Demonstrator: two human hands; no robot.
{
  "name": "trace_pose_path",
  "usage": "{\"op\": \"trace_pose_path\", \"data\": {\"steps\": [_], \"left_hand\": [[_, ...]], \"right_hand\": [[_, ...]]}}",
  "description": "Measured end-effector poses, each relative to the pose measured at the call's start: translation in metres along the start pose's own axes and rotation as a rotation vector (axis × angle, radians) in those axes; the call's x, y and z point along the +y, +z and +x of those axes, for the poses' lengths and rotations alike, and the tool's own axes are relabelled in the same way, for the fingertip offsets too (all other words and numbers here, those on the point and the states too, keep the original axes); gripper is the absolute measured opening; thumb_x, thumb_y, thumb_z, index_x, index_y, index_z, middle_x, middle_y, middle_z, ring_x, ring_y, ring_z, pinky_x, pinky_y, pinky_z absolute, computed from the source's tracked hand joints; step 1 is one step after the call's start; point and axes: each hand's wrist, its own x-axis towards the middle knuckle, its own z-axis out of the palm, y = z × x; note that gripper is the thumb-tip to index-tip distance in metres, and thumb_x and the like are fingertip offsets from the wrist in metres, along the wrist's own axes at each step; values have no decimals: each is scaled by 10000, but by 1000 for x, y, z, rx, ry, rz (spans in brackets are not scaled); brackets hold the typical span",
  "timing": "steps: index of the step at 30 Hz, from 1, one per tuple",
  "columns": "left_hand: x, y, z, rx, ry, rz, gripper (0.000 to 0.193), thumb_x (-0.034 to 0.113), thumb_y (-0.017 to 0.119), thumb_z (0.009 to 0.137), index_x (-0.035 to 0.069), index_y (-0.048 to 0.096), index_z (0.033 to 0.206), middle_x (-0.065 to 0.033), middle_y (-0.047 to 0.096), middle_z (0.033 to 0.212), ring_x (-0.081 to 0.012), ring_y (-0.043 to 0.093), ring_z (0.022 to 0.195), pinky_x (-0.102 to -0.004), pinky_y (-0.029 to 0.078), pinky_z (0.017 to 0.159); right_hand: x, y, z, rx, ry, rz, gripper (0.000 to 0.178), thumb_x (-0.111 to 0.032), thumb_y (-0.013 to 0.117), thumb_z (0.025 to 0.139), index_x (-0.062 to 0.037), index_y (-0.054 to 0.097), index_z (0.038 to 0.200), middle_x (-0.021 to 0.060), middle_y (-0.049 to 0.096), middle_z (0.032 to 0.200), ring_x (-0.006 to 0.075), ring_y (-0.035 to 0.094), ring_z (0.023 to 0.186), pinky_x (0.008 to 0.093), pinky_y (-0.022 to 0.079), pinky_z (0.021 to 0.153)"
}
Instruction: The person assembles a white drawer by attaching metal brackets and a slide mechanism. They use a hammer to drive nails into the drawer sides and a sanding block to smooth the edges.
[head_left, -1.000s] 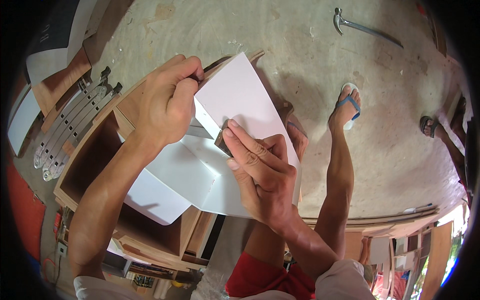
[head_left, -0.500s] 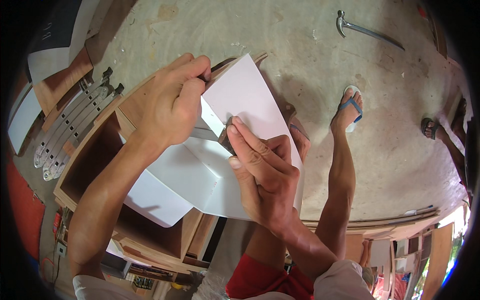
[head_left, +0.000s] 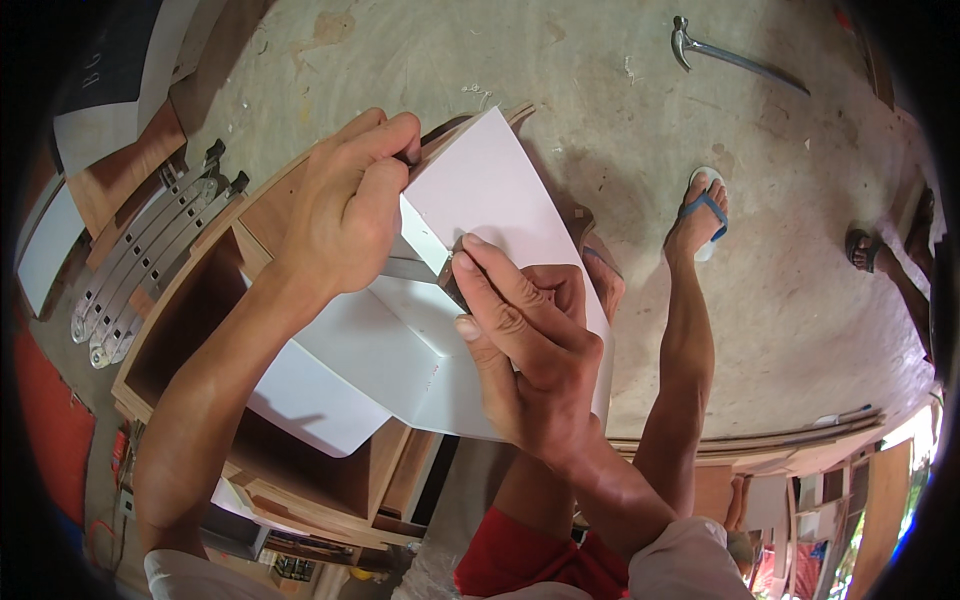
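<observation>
A white-faced panel (head_left: 495, 185) lies tilted in front of me, part of a white box-like piece whose inner walls (head_left: 390, 325) show below. My left hand (head_left: 350, 215) is closed on the panel's upper left corner, fingers curled over the edge. Against the panel's left edge, my right hand (head_left: 540, 345) pinches a small, flat, dark strip like a blade (head_left: 453, 284) between thumb and fingers. Its fingertips rest by the white face, and most of the strip is hidden under them. Both hands are close together.
Beneath the white piece stands a wooden cabinet (head_left: 165, 345) with open compartments. White slotted metal bars (head_left: 150, 255) lean at its left. A claw hammer (head_left: 735, 60) lies on the concrete floor. My sandalled foot (head_left: 705, 215) is at right; another person's foot (head_left: 862, 248) stands farther right.
Small pale curled shavings now show on the floor beyond the panel's top corner. Both hands keep nearly the same place, and the right has shifted only slightly.
</observation>
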Motion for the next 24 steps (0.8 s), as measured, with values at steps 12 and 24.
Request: {"op": "trace_pose_path", "data": {"steps": [12,24], "left_hand": [[2,-3,-1,-4,4,-12,261,203,435,914,-4,584,858,-186,531,762,-343,527,675,-473,435,688],[1,0,-5,-4,-115,-31,257,182,442,880,-38,575,893,-149,584,880,-235,547,828,-356,433,770]], "right_hand": [[-9,1,18,-9,44,54,454,40,790,862,-11,761,1312,182,732,1370,259,660,965,359,485,971],[0,-31,-4,47,347,277,393,-81,815,934,-17,762,1318,182,736,1242,239,741,1085,314,578,890]]}}
